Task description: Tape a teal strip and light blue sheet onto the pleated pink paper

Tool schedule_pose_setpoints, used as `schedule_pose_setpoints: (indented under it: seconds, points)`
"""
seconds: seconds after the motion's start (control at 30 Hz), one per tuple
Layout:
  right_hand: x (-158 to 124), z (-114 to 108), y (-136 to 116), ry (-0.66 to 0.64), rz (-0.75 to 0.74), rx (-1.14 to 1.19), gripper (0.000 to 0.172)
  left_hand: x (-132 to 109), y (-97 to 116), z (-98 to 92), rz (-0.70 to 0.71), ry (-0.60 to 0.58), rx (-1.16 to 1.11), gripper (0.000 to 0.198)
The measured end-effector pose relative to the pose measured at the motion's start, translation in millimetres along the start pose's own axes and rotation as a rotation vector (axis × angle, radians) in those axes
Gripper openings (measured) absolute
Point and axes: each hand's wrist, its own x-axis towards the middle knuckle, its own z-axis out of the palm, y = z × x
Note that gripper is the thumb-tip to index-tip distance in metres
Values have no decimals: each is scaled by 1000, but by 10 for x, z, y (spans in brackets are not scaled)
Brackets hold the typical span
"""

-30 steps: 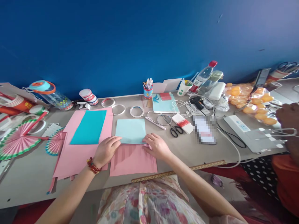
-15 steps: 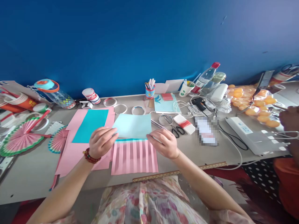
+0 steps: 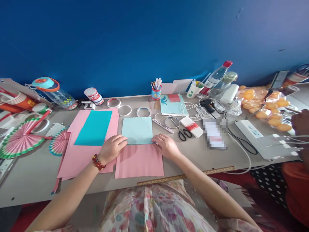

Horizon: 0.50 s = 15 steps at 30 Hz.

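Observation:
A light blue sheet of paper (image 3: 136,129) lies low over the far part of a pink sheet with pleat-like creases (image 3: 140,164). My left hand (image 3: 112,149) grips its near left corner, fingers closed at the edge. At the near right corner my right hand (image 3: 166,146) holds the same sheet, its fingers bent over the edge. The fingertips are partly hidden. To the left, a teal sheet (image 3: 94,128) rests on larger pink sheets (image 3: 79,164).
Two folded paper fans, one green-edged (image 3: 23,138) and one blue-edged (image 3: 60,141), lie left. Rolls of tape (image 3: 144,112), a pen (image 3: 163,126), scissors (image 3: 184,134), a phone (image 3: 214,133) and a power strip (image 3: 249,130) surround the work. Another person's hand (image 3: 300,124) is far right.
Both hands have lowered the light blue sheet from above the table onto the pink creased sheet. The bright blue strip seen at the pink sheet's far edge is now covered.

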Motion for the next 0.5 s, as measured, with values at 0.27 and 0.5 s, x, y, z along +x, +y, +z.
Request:
schedule_pose_setpoints:
  seconds: [0.27,0.5]
  points:
    - [11,24,-9,-25,-16,-1,15,-12,36,-27,-8,49,59,25]
    - [10,50,5,2,-20,-15,17,-28,32,-5,-20,49,99,27]
